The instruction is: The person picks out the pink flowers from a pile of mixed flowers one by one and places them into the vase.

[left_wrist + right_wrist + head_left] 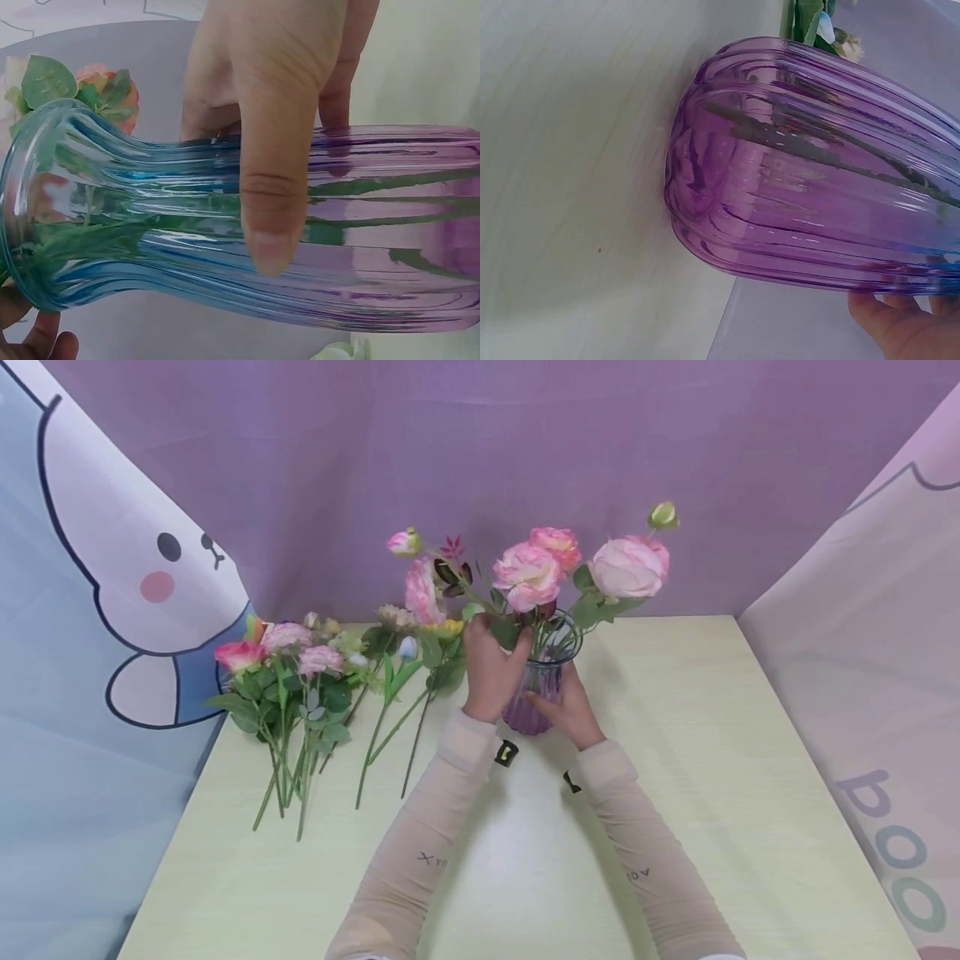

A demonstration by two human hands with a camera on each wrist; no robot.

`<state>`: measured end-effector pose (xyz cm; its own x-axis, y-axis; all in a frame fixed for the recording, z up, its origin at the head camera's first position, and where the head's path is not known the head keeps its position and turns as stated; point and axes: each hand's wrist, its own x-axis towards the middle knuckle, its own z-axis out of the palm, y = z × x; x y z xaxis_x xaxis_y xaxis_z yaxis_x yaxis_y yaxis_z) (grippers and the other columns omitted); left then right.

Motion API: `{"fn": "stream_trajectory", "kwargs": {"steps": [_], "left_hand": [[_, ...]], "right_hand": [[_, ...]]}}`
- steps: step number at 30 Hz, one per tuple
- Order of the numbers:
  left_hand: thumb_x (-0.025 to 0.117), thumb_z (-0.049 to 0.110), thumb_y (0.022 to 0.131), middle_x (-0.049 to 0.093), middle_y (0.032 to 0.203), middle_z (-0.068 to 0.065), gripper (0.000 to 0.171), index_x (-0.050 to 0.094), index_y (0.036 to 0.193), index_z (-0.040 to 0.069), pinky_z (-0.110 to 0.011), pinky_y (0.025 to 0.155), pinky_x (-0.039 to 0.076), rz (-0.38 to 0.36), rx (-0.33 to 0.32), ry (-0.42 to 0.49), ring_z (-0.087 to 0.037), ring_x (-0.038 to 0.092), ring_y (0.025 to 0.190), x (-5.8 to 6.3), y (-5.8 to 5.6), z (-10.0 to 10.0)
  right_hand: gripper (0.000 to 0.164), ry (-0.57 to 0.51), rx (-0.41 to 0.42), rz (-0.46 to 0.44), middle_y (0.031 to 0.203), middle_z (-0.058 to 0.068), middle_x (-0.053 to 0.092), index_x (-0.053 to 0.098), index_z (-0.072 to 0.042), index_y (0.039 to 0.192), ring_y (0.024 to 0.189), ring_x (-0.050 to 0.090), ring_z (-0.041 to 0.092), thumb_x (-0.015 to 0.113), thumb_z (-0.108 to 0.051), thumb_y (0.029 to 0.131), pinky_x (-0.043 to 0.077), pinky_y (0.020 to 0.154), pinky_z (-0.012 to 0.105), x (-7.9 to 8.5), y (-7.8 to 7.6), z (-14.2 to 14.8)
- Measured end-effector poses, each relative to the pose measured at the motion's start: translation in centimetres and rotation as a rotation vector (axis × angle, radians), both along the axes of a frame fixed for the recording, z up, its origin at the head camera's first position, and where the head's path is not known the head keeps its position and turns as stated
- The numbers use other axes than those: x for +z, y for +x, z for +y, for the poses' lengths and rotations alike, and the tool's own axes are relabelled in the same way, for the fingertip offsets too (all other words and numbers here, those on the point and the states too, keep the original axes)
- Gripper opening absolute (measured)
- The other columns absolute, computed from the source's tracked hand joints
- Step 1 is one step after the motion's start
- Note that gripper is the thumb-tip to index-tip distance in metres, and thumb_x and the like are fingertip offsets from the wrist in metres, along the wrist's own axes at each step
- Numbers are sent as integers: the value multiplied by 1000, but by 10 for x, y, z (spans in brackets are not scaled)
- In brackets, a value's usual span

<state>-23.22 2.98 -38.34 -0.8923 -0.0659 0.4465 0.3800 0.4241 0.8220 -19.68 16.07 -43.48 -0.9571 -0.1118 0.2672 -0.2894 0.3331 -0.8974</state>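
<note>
A ribbed glass vase [527,718], blue toward its rim and purple at its base, stands on the table with green stems inside. My right hand [567,707] grips its side; its thumb lies across the glass in the left wrist view. At the rim, my left hand [493,668] pinches the stem of a pink flower spray [424,592] among leaves, its fingertips partly hidden. Several pink artificial flowers [528,577] rise from the vase, including a large pale pink bloom [628,567] leaning right. The vase base [705,172] fills much of the right wrist view.
Left of the vase, a pile of artificial flowers [281,693] lies on the pale table [750,827]. Closer in are a blue-white tulip [408,648] and a yellow flower [447,627]. A purple curtain [315,485] hangs behind, with printed cloths at both sides.
</note>
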Motion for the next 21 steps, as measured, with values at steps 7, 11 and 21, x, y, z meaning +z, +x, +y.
{"fn": "stream_trajectory", "kwargs": {"steps": [7,11,21], "left_hand": [[69,24,84,51,118,-21,43,56,111,-5,-42,95,39,-3,-29,37,-31,46,111,-6,-5,-4],[69,28,85,53,121,-19,42,61,113,-2,-42,99,37,52,-68,48,-29,47,114,-9,-2,-10],[68,20,87,59,107,-16,32,62,109,-3,-37,89,43,101,-121,50,-31,53,98,-19,9,-41]], "right_hand": [[90,0,-7,-21,148,27,25,10,6,146,138,26,38,71,-3,81,21,114,45,0,0,0],[89,2,-14,-25,148,27,26,10,7,146,137,26,38,71,-3,81,21,114,45,0,0,0],[90,4,-29,-21,147,27,28,13,5,146,137,28,38,73,-5,80,22,113,44,1,0,-1]]}}
